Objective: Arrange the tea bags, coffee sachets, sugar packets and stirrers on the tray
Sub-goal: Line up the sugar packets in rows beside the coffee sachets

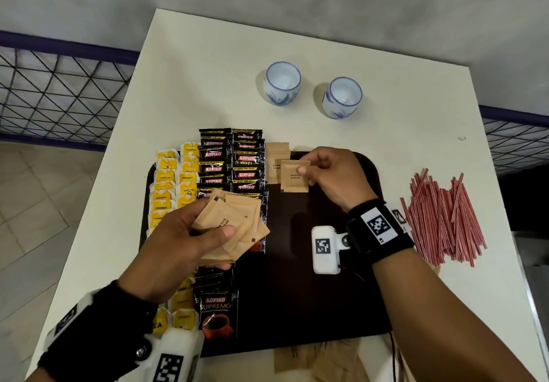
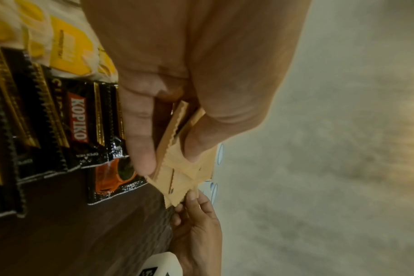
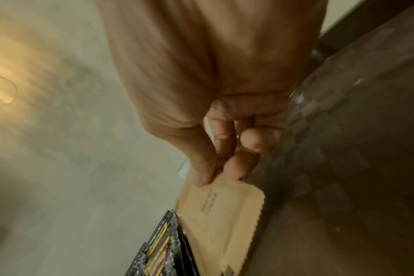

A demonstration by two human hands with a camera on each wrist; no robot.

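A dark brown tray [image 1: 326,292] lies on the white table. Yellow tea bags [image 1: 166,185] fill its left side in rows, with black coffee sachets [image 1: 231,161] next to them. One brown sugar packet [image 1: 276,161] lies at the tray's far edge. My right hand [image 1: 323,173] pinches a single sugar packet [image 1: 294,176] [image 3: 222,220] beside it, just above the tray. My left hand [image 1: 184,233] grips a fanned stack of sugar packets [image 1: 237,224] [image 2: 177,168] over the coffee sachets. Red striped stirrers [image 1: 442,218] lie heaped on the table right of the tray.
Two white-and-blue cups [image 1: 282,83] [image 1: 341,98] stand beyond the tray. More brown packets [image 1: 318,361] lie on the table by the tray's near edge. A wire fence [image 1: 59,90] runs behind the table at the left.
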